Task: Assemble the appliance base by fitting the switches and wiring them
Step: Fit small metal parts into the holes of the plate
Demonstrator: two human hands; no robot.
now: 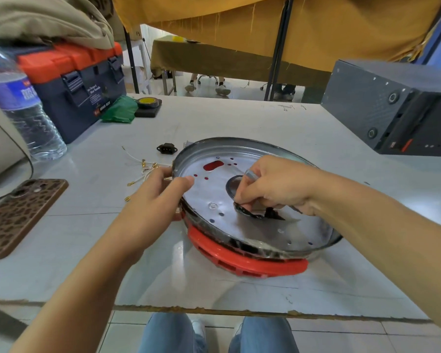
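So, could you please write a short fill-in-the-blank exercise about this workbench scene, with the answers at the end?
1. The left hand grips the ____ of the appliance base.
2. The right hand pinches a small ____ part inside the base.
3. The black socket lies on the ____, apart from the base.
4. The loose wires end in ____ terminals.

Answers: rim; black; table; gold

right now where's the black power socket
In the head view the black power socket lies loose on the white table, left of the appliance base rim, just beyond the white wires and the left hand.
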